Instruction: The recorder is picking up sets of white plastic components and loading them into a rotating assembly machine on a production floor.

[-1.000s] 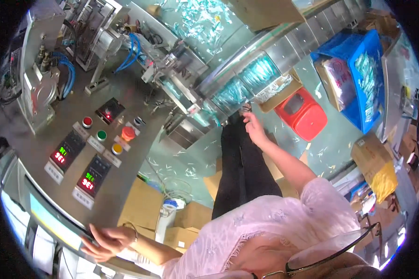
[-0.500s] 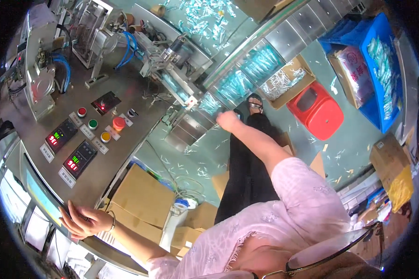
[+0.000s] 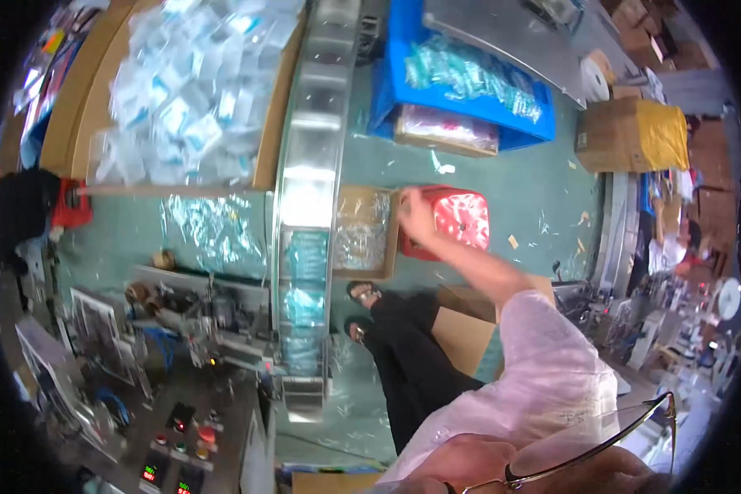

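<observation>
My right hand (image 3: 417,217) reaches out at the left edge of a red plastic stool (image 3: 465,216). Motion smears its fingers, so I cannot tell whether it grips anything or touches the stool. Beside the hand stands a cardboard box (image 3: 391,239) with clear and white small pieces in it. Left of that box runs a metal conveyor (image 3: 311,123) with raised side rails. Piles of small teal-and-clear packets (image 3: 305,306) lie in its nearer sections. My left hand is out of the picture.
Machinery with a control panel (image 3: 173,449) fills the lower left. A huge carton (image 3: 78,136) of clear packets stands at the upper left. Past the stool is a blue bin (image 3: 399,78) of teal packets. Scraps litter the green floor (image 3: 543,202). Other people (image 3: 671,247) are at the right.
The view has swung toward the right. My right hand has gone from the conveyor's near end to the red stool. My left hand, open beside the control panel before, has left the picture.
</observation>
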`<state>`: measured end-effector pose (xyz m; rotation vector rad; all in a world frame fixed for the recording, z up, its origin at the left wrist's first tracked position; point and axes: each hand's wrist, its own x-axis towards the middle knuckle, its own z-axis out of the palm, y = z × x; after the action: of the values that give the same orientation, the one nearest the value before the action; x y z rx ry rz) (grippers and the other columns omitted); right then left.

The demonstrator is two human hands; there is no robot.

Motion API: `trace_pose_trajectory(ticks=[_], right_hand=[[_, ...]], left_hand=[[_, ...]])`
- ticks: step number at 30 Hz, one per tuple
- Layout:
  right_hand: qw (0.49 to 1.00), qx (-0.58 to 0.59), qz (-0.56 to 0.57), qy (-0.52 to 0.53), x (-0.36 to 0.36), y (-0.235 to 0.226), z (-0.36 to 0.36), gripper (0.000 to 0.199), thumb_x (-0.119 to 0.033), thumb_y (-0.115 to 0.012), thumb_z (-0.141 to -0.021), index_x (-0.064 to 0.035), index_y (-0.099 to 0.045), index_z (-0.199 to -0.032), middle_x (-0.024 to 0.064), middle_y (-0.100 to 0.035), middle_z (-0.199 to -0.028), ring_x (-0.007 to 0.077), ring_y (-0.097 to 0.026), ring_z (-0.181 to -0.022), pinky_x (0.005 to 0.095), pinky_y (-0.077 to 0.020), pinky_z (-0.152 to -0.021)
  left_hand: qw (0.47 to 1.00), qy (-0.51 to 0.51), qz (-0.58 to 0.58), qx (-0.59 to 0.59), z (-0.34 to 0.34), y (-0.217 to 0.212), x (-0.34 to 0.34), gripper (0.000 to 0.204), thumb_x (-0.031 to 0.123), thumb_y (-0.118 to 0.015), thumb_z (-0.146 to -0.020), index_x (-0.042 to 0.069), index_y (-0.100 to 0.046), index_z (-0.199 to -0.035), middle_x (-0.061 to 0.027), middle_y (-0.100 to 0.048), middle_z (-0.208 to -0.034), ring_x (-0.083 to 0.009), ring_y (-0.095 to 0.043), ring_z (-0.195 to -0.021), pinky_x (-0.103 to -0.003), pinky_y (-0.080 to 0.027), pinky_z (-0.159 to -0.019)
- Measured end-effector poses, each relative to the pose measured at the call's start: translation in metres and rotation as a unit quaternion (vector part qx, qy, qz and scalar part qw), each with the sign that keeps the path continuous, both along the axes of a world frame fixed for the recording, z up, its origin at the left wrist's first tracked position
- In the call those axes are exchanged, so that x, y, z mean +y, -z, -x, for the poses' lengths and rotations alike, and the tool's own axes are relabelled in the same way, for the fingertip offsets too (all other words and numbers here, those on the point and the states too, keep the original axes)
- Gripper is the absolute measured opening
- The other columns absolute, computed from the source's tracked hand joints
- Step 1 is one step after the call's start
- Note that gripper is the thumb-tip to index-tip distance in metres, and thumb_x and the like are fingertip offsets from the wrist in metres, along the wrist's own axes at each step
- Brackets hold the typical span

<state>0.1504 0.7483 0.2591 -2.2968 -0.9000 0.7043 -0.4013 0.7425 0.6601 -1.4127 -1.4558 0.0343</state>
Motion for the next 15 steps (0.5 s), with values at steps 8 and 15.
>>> trace_pose_trajectory(ticks=[8, 15], right_hand=[[0.936, -0.349, 0.042, 0.015, 0.115, -0.088, -0.221, 0.065, -0.026, -0.064, -0.069, -0.0104, -0.033, -0.124, 0.0237, -0.047, -0.109, 0.0383, -0.051, -0.092, 0.0442, -0.0435, -0.076], [0.939, -0.333, -0.088, 0.01, 0.067, -0.064, -0.177, 0.064, -0.013, -0.06, -0.07, -0.0006, -0.029, -0.124, 0.0251, -0.041, -0.112, 0.0404, -0.043, -0.099, 0.043, -0.0375, -0.085]], left_hand=[[0.991, -0.119, 0.039, -0.051, -0.036, -0.003, 0.001, 0.054, 0.049, -0.025, -0.088, 0.013, -0.064, -0.085, -0.0093, -0.057, -0.107, -0.0265, -0.051, -0.099, -0.045, -0.03, -0.087], [0.988, -0.146, 0.051, 0.013, 0.002, 0.004, -0.014, 0.062, 0.058, -0.022, -0.084, 0.014, -0.058, -0.107, -0.012, -0.051, -0.116, -0.0292, -0.048, -0.105, -0.055, -0.024, -0.092]])
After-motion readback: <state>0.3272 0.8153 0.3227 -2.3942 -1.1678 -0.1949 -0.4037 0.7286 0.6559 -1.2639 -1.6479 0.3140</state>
